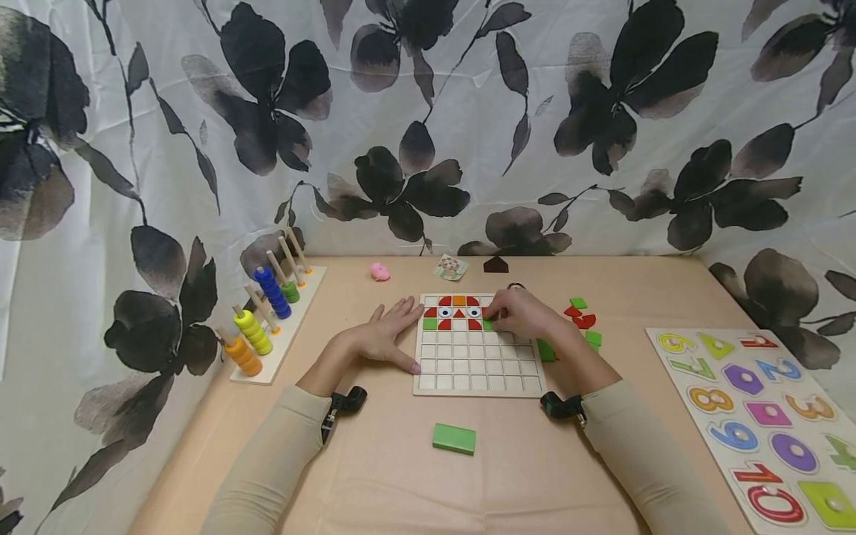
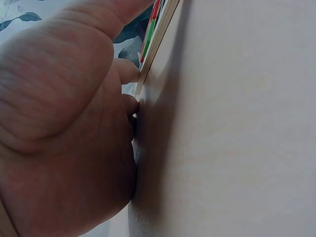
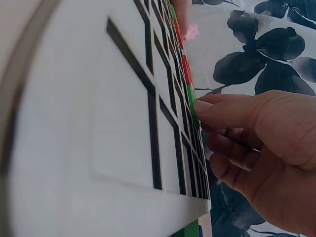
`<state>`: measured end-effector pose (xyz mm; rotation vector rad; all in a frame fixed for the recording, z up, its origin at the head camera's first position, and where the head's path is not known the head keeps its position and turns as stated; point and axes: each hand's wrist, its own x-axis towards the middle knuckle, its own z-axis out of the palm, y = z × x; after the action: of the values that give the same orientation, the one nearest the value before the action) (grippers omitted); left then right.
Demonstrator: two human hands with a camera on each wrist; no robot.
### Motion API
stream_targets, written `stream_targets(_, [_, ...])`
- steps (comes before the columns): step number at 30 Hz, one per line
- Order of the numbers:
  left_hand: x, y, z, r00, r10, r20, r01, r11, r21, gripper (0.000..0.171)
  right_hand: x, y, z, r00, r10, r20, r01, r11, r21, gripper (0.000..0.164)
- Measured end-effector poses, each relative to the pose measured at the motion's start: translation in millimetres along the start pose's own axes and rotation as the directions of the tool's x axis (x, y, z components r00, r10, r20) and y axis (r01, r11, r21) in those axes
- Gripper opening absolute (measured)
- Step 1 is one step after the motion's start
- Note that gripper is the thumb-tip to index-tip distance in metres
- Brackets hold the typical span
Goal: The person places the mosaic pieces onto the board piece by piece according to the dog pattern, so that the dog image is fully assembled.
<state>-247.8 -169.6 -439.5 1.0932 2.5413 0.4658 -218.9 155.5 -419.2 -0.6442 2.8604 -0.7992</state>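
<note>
A white grid board [image 1: 478, 364] lies flat on the table, its upper rows holding red, green and orange tiles and two eye tiles [image 1: 473, 313]. My left hand [image 1: 381, 338] rests at the board's left edge with fingers spread and thumb near the lower left side. At the board's upper right, my right hand [image 1: 524, 310] pinches a green tile [image 3: 192, 101] between thumb and fingers, right at the grid. In the left wrist view the palm [image 2: 69, 128] stands beside the board's edge; its fingertips are partly hidden.
Loose red tiles [image 1: 583, 321] and green tiles [image 1: 593, 339] lie right of the board. A green block [image 1: 454, 439] sits in front. At left stands a peg stacker [image 1: 284, 338] with colored rings; at right, a number-and-shape board [image 1: 718, 427]. Behind are a pink object [image 1: 379, 272], a card [image 1: 451, 267] and a dark piece [image 1: 495, 264].
</note>
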Motion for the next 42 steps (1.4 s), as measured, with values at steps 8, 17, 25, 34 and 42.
stream_targets(8, [0.0, -0.5, 0.0, 1.000, -0.002, 0.004, 0.002, 1.000, -0.012, 0.125, -12.3, 2.3, -12.8, 0.998, 0.012, -0.056, -0.010, 1.000, 0.026, 0.027])
stream_targets(17, [0.8, -1.2, -0.9, 1.000, 0.000, 0.003, 0.000, 1.000, -0.016, 0.126, -51.1, 32.8, -61.1, 0.968, 0.076, -0.238, -0.056, 0.994, 0.090, 0.029])
stream_targets(25, [0.5, -1.1, -0.4, 1.000, -0.009, 0.009, 0.009, 1.000, -0.009, 0.126, -85.2, 77.7, -83.4, 0.952, 0.290, -0.093, -0.279, 0.954, 0.112, 0.030])
stream_targets(34, [1.4, -0.9, -0.3, 1.000, -0.005, 0.010, 0.006, 1.000, -0.004, 0.125, -98.6, 111.0, -76.3, 0.946, 0.323, 0.013, -0.322, 0.937, 0.138, 0.028])
stream_targets(42, [1.3, -1.4, 0.2, 1.000, -0.007, 0.009, 0.007, 1.000, 0.002, 0.125, -98.6, 119.2, -73.6, 0.948, 0.318, 0.002, -0.315, 0.939, 0.142, 0.026])
